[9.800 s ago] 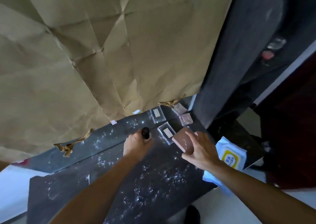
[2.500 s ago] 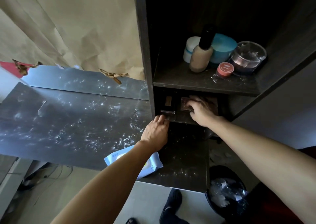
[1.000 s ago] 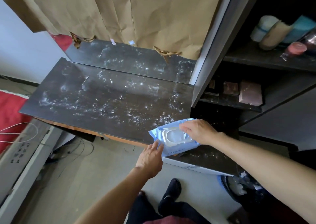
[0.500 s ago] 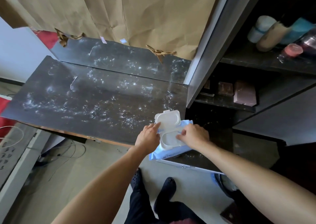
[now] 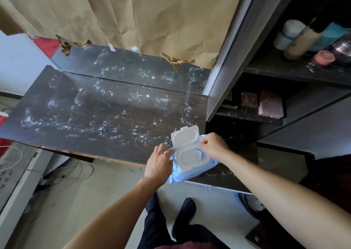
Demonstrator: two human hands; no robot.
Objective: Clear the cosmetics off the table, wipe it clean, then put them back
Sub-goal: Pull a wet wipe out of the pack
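A blue wet-wipe pack (image 5: pixel 191 171) lies at the front right edge of the dark table (image 5: pixel 98 114), its white flip lid (image 5: pixel 185 135) standing open. My left hand (image 5: pixel 159 163) holds the pack's left side. My right hand (image 5: pixel 213 144) pinches at the upper right rim of the opening; whether a wipe is between the fingers is unclear. White powder is scattered over the tabletop. Pink and brown compacts (image 5: pixel 270 106) lie on the lower shelf at right. Bottles and jars (image 5: pixel 302 40) stand on the upper shelf.
Crumpled brown paper (image 5: pixel 152 17) covers the wall behind the table. The dark shelf unit (image 5: pixel 237 49) rises right of the table. Cables (image 5: pixel 66 172) lie on the floor at left. My feet (image 5: pixel 182 214) are below the table edge, a bin (image 5: pixel 250 205) at lower right.
The compacts went from the table to the lower shelf. I took the wipe pack and flipped its lid open. My right fingers have moved to the rim of the opening.
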